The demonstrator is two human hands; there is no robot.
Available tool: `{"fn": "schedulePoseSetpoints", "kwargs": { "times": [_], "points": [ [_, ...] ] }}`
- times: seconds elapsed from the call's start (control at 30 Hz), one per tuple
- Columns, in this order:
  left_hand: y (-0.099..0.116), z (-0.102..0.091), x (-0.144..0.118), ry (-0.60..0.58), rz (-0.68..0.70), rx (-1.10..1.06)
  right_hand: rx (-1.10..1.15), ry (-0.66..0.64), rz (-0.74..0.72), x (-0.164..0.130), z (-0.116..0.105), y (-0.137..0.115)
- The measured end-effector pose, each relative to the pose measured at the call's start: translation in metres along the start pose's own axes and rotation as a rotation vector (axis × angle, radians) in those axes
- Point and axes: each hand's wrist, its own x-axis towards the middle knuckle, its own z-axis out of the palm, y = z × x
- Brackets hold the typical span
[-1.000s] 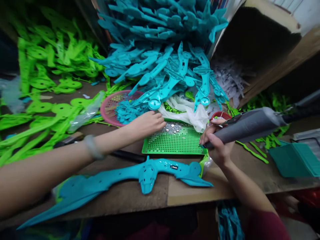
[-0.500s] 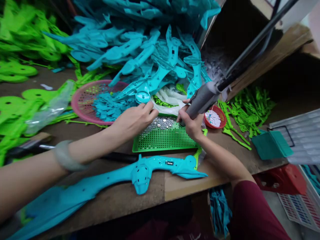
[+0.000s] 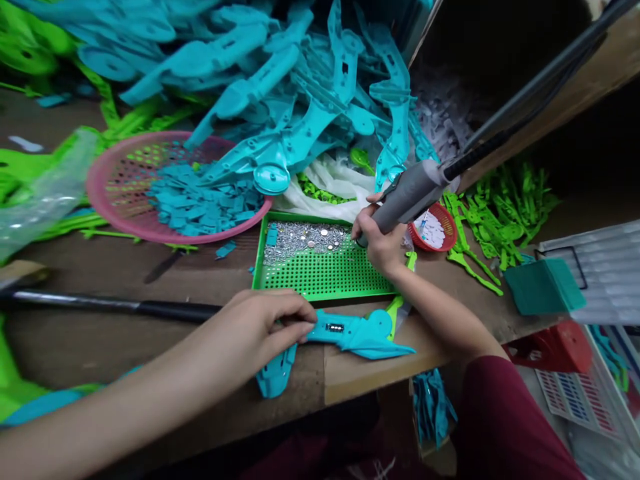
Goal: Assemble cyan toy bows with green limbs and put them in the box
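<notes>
My right hand [image 3: 384, 243] is wrapped round a grey electric screwdriver [image 3: 410, 195], raised above the right end of a green perforated tray [image 3: 320, 275]. Small metal screws [image 3: 295, 243] lie heaped along the tray's back part. Thumb and fingertips pinched together, my left hand [image 3: 275, 327] is at a turquoise plastic toy part [image 3: 363, 330] lying on the table's front. Whatever sits between those fingertips is too small to make out. A dark slot with shiny metal bits shows in the part, just right of the fingers. My left hand and forearm cover much of its left portion.
A pink basket [image 3: 107, 207] of small turquoise pieces stands left of the tray. Turquoise parts [image 3: 235, 73] pile up behind. A red basket [image 3: 447, 217] with white pieces and a teal bin [image 3: 545, 287] are right. A black-handled hammer [image 3: 175, 311] lies left.
My left hand has moved from above the screws down towards me, to the turquoise toy part. My right hand still holds the screwdriver in about the same place. The view has shifted slightly.
</notes>
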Motion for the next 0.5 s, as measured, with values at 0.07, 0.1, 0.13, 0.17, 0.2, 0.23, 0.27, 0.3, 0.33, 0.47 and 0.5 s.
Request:
{"fn": "schedulePoseSetpoints", "kwargs": {
  "times": [0.07, 0.1, 0.13, 0.17, 0.2, 0.23, 0.27, 0.3, 0.33, 0.47, 0.5],
  "points": [
    [0.000, 0.004, 0.005, -0.055, -0.069, -0.059, 0.022, 0.000, -0.006, 0.000, 0.000, 0.002],
    [0.000, 0.007, 0.008, -0.082, -0.101, -0.085, 0.045, 0.002, -0.017, 0.000, 0.000, 0.003],
    [0.001, 0.010, 0.010, -0.111, -0.121, -0.098, 0.067, 0.006, -0.029, 0.000, 0.000, 0.004],
    [0.001, 0.013, 0.011, -0.139, -0.128, -0.091, 0.082, 0.011, -0.042, 0.000, 0.000, 0.006],
    [0.000, 0.016, 0.013, -0.156, -0.120, -0.065, 0.087, 0.016, -0.051, 0.000, 0.001, 0.007],
    [0.000, 0.019, 0.015, -0.157, -0.102, -0.026, 0.081, 0.019, -0.056, 0.000, 0.001, 0.008],
    [-0.001, 0.021, 0.016, -0.155, -0.086, 0.011, 0.067, 0.018, -0.057, 0.000, 0.001, 0.009],
    [-0.003, 0.022, 0.017, -0.156, -0.076, 0.038, 0.048, 0.014, -0.057, 0.000, 0.001, 0.011],
    [-0.004, 0.024, 0.017, -0.158, -0.072, 0.054, 0.031, 0.010, -0.058, 0.000, 0.001, 0.012],
    [-0.004, 0.027, 0.010, -0.081, 0.017, 0.154, -0.003, -0.008, -0.073, 0.001, -0.002, 0.017],
    [-0.003, 0.027, 0.006, -0.018, 0.088, 0.216, -0.009, -0.018, -0.073, 0.001, -0.002, 0.019]
  ]
}}
